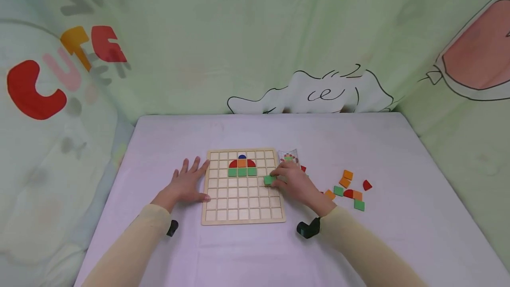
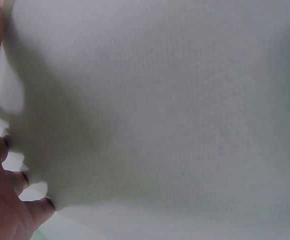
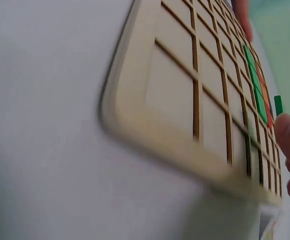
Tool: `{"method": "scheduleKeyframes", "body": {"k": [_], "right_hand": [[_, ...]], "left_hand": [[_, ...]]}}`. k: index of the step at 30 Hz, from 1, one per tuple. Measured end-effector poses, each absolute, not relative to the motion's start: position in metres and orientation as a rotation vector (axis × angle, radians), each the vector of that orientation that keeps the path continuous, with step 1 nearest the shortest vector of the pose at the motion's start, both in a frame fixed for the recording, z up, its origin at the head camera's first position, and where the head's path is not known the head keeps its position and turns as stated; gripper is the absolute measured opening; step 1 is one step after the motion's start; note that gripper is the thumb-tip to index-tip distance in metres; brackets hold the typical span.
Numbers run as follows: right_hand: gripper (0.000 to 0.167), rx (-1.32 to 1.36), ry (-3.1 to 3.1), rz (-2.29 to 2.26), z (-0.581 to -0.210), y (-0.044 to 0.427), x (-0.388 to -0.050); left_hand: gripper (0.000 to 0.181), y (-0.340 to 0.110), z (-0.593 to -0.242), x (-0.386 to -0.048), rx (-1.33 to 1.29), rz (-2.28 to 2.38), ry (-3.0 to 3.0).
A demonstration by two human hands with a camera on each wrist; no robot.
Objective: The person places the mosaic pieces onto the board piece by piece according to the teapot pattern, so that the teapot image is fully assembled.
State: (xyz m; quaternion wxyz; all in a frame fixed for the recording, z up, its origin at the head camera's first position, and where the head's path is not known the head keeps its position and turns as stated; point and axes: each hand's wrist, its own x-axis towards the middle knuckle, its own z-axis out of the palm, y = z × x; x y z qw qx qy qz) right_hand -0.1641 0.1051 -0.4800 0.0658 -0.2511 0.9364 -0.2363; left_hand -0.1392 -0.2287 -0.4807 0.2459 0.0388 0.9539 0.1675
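Observation:
A wooden grid board lies flat on the table. Set into its upper cells are a blue half-round tile, an orange square between two red quarter-round tiles, and a row of green squares. My left hand is spread at the board's left edge, fingertips touching the frame. With thumb and fingers my right hand pinches a green square tile over the right part of the board. In the right wrist view that green tile shows edge-on above the grid.
Right of the board lies a small picture card, partly behind the right hand. Farther right, loose tiles are scattered: orange squares, green squares and a red quarter-round. A printed curtain stands behind the table.

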Motion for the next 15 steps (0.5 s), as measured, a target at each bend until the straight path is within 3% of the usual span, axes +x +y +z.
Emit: {"method": "scheduleKeyframes", "body": {"k": [15], "right_hand": [[0.024, -0.835, 2.774, -0.566, -0.481, 0.041, -0.166]], "left_hand": [[0.114, -0.229, -0.482, -0.139, 0.089, 0.466, 2.605]]}}
